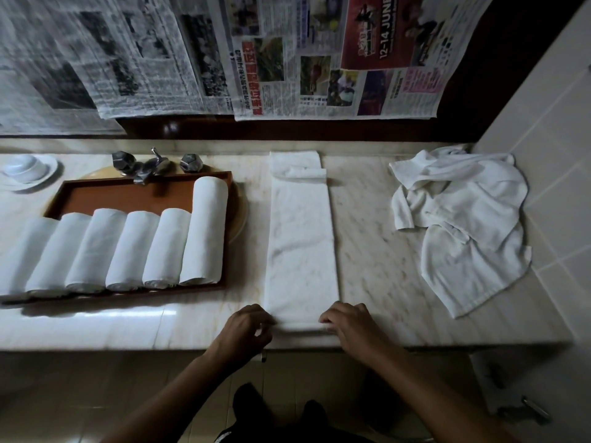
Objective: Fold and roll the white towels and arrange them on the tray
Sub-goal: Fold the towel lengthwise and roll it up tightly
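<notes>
Bare forearms (179, 388) — dark clothing (252, 407)

counter (377, 219) runs left to right. tray (128, 195) sits on its left part. six rolled towels (134, 251) lie in the tray side by side, touching, along its near edge; the rightmost reaches furthest back. tap (150, 167) stands behind the tray. dish (28, 169) sits at far left rear. folded towel (302, 238) lies just right of the tray, lengthwise front to back. left hand (246, 327) and right hand (351, 324) hold its near corners at the counter's front edge. loose towels (463, 225) are heaped well to the right, near the side wall. newspaper sheets (287, 59) hang on the wall behind.
</notes>
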{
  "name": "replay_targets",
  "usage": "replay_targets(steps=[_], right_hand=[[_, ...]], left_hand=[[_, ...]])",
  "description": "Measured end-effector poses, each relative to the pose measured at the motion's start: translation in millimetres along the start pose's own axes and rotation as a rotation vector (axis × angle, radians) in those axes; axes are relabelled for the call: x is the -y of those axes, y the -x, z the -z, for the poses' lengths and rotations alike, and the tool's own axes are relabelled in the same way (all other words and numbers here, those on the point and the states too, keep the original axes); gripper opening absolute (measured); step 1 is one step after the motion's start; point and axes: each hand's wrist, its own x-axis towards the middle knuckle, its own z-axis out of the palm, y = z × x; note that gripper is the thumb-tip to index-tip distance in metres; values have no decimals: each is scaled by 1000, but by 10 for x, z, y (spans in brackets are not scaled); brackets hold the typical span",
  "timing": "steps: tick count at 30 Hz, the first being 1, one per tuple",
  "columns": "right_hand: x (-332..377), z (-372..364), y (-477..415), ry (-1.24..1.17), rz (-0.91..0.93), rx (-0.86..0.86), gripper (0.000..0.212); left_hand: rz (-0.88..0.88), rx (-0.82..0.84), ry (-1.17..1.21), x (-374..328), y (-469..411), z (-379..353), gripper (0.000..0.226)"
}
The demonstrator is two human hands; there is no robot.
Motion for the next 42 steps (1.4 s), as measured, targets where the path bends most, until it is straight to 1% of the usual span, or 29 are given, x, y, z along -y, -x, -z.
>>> replay_targets(steps=[6, 10, 12, 14, 16, 17, 19, 24, 26, 29, 31, 33, 35, 37, 39, 42], right_hand=[[45, 31, -54, -50, -84, -9, 22], [50, 98, -79, -81, -99, 10, 42], [34, 95, -105, -66, -91, 16, 45], [17, 60, -127, -59, -79, -19, 40], [-15, -7, -134, -84, -61, -84, 36], [-24, -38, -138, -97, -51, -101, 38], [-6, -65, -140, -108, -31, -124, 44], [94, -85, -90, -59, -35, -180, 51], [98, -107, -69, -31, -45, -192, 51], [103, -139, -55, -19, -37, -230, 48], [115, -164, -21, -8, -35, -244, 41], [136, -169, 37, 6, -25, -249, 28], [148, -165, 98, 20, 1, -245, 24], [147, -149, 127, 33, 25, -237, 29], [122, -143, 127, 41, 38, -224, 38], [75, -121, 109, 46, 42, -220, 42]], left_hand=[[162, 39, 64, 17, -82, 63, 15], [255, 85, 161, -10, -161, 177, 12], [270, 92, 114, -10, -184, 192, 11], [286, 69, 52, -1, -191, 176, 13], [287, 40, 33, -4, -201, 155, 9], [286, 25, 21, -11, -208, 143, 5], [308, -11, 13, -30, -216, 117, 8], [408, -121, 102, -121, -210, 64, 4], [355, -173, 83, -141, -203, 30, 12], [163, -158, -53, -133, -181, -70, 20], [47, -158, -147, -138, -147, -142, 26], [-24, -153, -177, -162, -72, -191, 24], [-37, -120, -196, -170, 9, -212, 29], [-14, -84, -222, -142, 28, -202, 38], [-16, -81, -236, -107, -15, -197, 45], [-32, -91, -260, -117, -69, -168, 47]])
